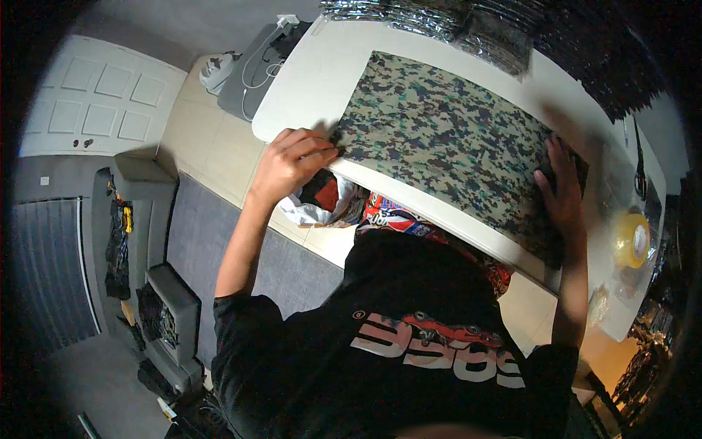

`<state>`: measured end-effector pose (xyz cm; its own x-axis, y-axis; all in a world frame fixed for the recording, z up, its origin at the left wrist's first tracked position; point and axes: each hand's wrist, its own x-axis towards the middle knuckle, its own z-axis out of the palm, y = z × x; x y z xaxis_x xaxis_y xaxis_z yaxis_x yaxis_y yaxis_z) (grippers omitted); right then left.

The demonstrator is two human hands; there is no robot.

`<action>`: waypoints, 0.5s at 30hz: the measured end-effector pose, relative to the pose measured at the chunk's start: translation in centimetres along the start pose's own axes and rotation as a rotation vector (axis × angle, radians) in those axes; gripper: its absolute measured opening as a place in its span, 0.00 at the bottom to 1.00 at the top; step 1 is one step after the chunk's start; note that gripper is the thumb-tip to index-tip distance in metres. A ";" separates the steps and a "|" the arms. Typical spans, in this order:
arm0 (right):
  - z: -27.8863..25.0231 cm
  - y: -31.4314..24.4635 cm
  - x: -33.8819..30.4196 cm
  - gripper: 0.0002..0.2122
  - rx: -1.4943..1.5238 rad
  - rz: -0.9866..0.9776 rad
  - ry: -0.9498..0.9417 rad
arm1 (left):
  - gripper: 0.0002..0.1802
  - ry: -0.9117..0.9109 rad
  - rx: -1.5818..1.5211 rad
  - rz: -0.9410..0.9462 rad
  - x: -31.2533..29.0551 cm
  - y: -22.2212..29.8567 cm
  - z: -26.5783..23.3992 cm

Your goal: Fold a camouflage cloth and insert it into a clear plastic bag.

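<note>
A flat rectangular camouflage-patterned sheet in green, brown and black lies on the white table. Whether it is cloth or plastic I cannot tell. My left hand pinches the sheet's near left corner at the table edge, fingers curled over it. At the opposite end, my right hand rests on the sheet with its fingers apart. Something blurred and brownish shows just beyond the right fingers, too smeared to name.
A roll of clear yellowish tape stands on the table's right side, with black-handled scissors farther back. Stacks of clear and black plastic packages line the far edge. Under the near edge sits a white bag with cloth inside.
</note>
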<state>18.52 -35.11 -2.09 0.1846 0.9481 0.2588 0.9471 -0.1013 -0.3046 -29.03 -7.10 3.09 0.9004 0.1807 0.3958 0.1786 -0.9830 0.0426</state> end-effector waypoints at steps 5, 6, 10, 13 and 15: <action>-0.5 -0.5 0.4 0.32 -0.050 -0.056 0.006 | 0.23 -0.161 -0.003 -0.099 0.5 0.8 -1.6; -0.8 -1.0 0.6 0.33 -0.076 -0.036 -0.016 | 0.25 -0.181 -0.033 -0.129 0.6 0.9 -1.7; -1.8 -2.4 0.9 0.35 -0.236 0.028 -0.077 | 0.25 -0.187 -0.049 -0.114 2.4 1.1 -2.1; -2.1 -3.1 1.1 0.36 -0.150 0.028 0.002 | 0.26 -0.085 -0.191 -0.109 6.7 1.7 -0.9; -1.7 -4.1 1.5 0.37 -0.131 0.007 0.007 | 0.29 0.015 -0.297 -0.079 10.6 2.8 0.6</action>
<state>15.41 -33.85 1.11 0.1925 0.9452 0.2636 0.9718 -0.1465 -0.1846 -18.73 -7.96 6.89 0.8821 0.2585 0.3939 0.1219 -0.9328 0.3392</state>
